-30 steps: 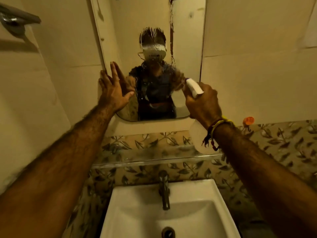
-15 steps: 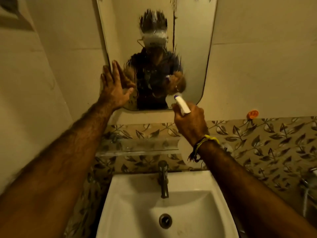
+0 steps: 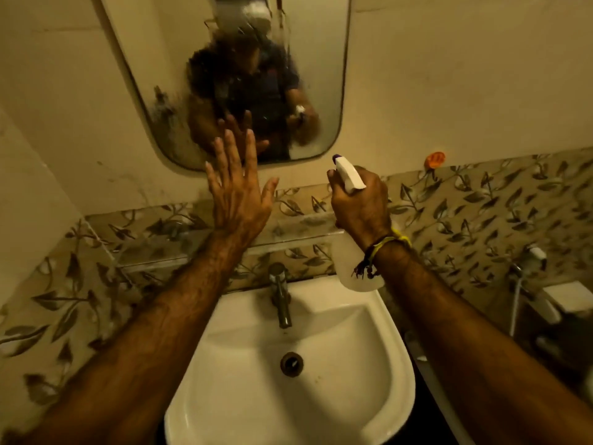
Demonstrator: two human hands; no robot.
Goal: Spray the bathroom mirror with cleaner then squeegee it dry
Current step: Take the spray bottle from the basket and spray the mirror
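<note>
Above one sink [image 3: 378, 319], one wet mirror [image 3: 324, 75], two hands, one spray bottle [image 3: 348, 175]

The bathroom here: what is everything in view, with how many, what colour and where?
Mirror: one, wet and streaked, on the wall above the sink.
Spray bottle: one, white, in the right hand.
Glass shelf: one, clear, below the mirror.
Tap: one, metal, at the back of the sink.
Sink: one, white, bottom centre.
Hook: one, orange, on the wall at right.
Left hand: open, fingers spread, raised at the mirror's lower edge.
Right hand: closed around the bottle; threads on the wrist.
</note>
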